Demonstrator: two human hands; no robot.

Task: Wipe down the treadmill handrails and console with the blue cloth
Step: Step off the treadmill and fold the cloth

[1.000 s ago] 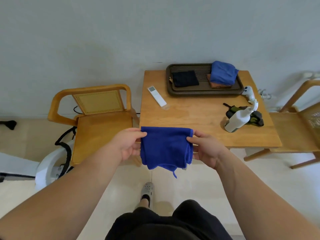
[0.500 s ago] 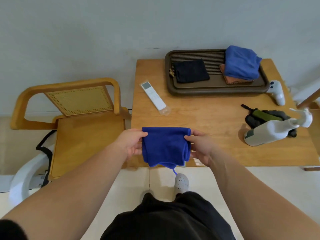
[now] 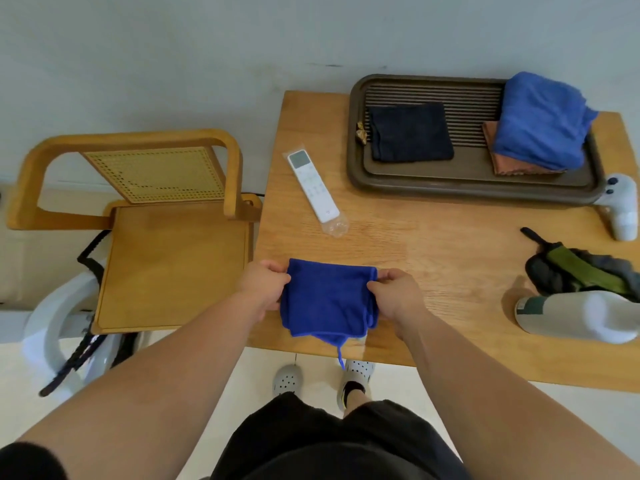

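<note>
A folded dark blue cloth (image 3: 325, 299) is held over the near edge of the wooden table (image 3: 433, 247). My left hand (image 3: 265, 284) pinches its left top corner and my right hand (image 3: 394, 294) pinches its right top corner. The cloth hangs down between them, with a thin blue loop dangling below the table edge. No treadmill, handrail or console shows in the head view.
A dark tray (image 3: 415, 178) at the table's back holds a black cloth (image 3: 408, 136) and a blue cloth (image 3: 543, 123) on an orange one. A white remote (image 3: 313, 187), a white spray bottle (image 3: 575, 315), a dark bundle (image 3: 581, 271) lie on the table. A wooden chair (image 3: 166, 258) stands left.
I have stepped closer to the table, so the table and tray look larger. The cloth, held by both hands, has moved from in front of the table to over its near edge.
</note>
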